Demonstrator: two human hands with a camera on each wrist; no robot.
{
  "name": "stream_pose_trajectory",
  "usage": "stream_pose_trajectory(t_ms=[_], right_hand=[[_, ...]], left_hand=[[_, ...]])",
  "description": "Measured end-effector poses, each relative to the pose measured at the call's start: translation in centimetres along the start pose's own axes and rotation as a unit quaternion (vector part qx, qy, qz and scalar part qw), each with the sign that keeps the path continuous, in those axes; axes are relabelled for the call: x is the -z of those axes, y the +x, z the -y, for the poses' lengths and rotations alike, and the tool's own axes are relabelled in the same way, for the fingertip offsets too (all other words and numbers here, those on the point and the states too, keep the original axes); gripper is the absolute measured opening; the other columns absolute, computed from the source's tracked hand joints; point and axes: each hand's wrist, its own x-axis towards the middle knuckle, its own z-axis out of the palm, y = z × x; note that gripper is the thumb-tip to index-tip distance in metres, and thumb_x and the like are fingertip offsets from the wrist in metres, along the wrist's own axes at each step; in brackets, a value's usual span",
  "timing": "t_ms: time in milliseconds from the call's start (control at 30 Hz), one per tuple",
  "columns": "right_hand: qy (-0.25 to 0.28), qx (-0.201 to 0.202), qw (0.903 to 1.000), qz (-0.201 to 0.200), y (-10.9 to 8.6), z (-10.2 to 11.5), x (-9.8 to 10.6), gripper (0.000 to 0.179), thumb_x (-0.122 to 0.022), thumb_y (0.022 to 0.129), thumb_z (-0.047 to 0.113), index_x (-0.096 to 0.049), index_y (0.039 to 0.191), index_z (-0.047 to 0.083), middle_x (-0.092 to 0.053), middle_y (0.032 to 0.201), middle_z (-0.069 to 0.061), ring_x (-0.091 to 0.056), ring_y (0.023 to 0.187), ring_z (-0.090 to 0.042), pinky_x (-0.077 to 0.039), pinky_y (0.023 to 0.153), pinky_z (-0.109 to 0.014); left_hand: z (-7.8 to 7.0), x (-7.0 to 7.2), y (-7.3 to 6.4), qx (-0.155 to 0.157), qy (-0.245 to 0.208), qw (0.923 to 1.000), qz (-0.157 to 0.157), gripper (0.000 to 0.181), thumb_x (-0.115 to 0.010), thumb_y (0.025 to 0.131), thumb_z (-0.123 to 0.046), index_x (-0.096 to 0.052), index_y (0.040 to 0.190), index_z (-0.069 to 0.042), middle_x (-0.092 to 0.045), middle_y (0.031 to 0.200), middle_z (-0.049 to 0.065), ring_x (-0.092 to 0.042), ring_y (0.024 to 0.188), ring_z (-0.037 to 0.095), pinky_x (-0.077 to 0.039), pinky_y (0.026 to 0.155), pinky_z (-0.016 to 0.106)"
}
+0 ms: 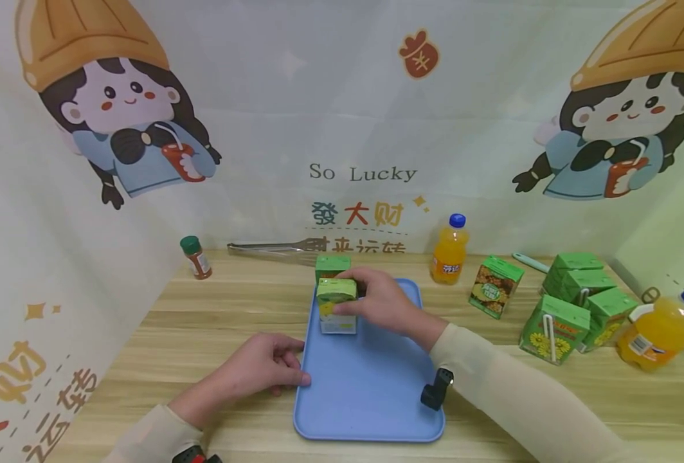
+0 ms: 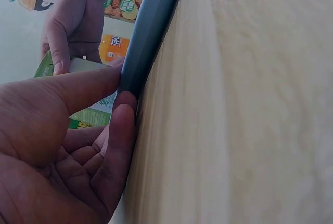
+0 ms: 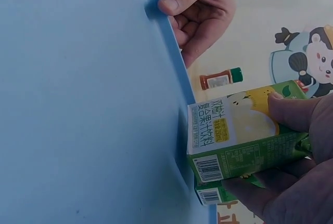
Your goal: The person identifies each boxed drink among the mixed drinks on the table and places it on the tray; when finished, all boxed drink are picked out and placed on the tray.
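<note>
My right hand [image 1: 385,302] grips a green and yellow juice carton [image 3: 242,117] between thumb and fingers, near its top. The carton stands at the left side of a blue tray [image 1: 371,392], its base right at the tray's surface. Behind it a second green carton [image 1: 333,264] shows only its upper part; the rest is hidden. My left hand [image 1: 263,363] pinches the tray's left rim, thumb on the edge and fingertips [image 2: 120,130] against the outer side, low by the table.
Right of the tray stand an orange soda bottle [image 1: 449,251], a brown-and-green carton [image 1: 495,286], several green cartons [image 1: 556,328] and another soda bottle [image 1: 660,331]. A spice jar [image 1: 196,258] and metal tongs [image 1: 272,247] lie along the back. A pale green handle [image 1: 530,262] shows behind the cartons.
</note>
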Motion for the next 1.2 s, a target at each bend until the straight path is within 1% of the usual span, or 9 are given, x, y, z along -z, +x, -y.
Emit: stream_pose_trajectory(t_ms=[367,600,900,1100,1200], right_hand=[[0.008,-0.004,1.0,-0.002,0.5,-0.1,-0.7,0.051,-0.096,0.091,0.019,-0.076,0.137,0.013,-0.078,0.124,-0.001,-0.072,0.108,-0.02,-0.06,0.098,-0.044],[-0.003,-0.007,0.9999,-0.012,0.7,-0.3,-1.0,0.051,-0.096,0.09,0.019,-0.076,0.136,0.013,-0.077,0.126,-0.002,-0.071,0.107,-0.019,-0.06,0.098,-0.044],[-0.004,-0.002,0.9999,-0.014,1.1,-0.5,-0.9,0.052,-0.096,0.09,0.018,-0.076,0.137,0.012,-0.078,0.124,-0.003,-0.072,0.107,-0.02,-0.059,0.098,-0.044],[0.0,0.008,0.9999,-0.011,1.1,-0.5,-1.1,0.052,-0.095,0.091,0.017,-0.075,0.138,0.011,-0.079,0.122,-0.003,-0.072,0.107,-0.019,-0.06,0.096,-0.043],[0.0,0.005,0.9999,-0.009,1.1,-0.5,-1.3,0.052,-0.095,0.092,0.017,-0.074,0.139,0.011,-0.078,0.121,-0.003,-0.072,0.107,-0.019,-0.06,0.097,-0.043]], left_hand=[[-0.1,-0.1,0.1,-0.002,-0.002,1.0,-0.001,0.073,-0.095,0.09,-0.02,-0.062,0.144,0.017,-0.076,0.089,0.003,-0.069,0.066,0.018,-0.061,0.057,0.034],[-0.1,-0.1,0.1,-0.003,-0.005,1.0,-0.005,0.073,-0.096,0.09,-0.018,-0.062,0.144,0.018,-0.076,0.088,0.004,-0.068,0.066,0.018,-0.06,0.057,0.034],[-0.4,-0.2,0.2,-0.003,-0.003,1.0,-0.003,0.074,-0.096,0.09,-0.018,-0.062,0.144,0.017,-0.076,0.089,0.004,-0.069,0.066,0.018,-0.06,0.057,0.034],[-0.2,-0.1,0.1,-0.004,-0.004,1.0,-0.004,0.074,-0.096,0.089,-0.018,-0.061,0.144,0.018,-0.076,0.089,0.004,-0.069,0.067,0.019,-0.061,0.057,0.034],[-0.1,-0.1,0.0,-0.006,-0.003,1.0,-0.003,0.075,-0.096,0.089,-0.019,-0.062,0.144,0.018,-0.076,0.09,0.003,-0.07,0.068,0.02,-0.061,0.057,0.035]])
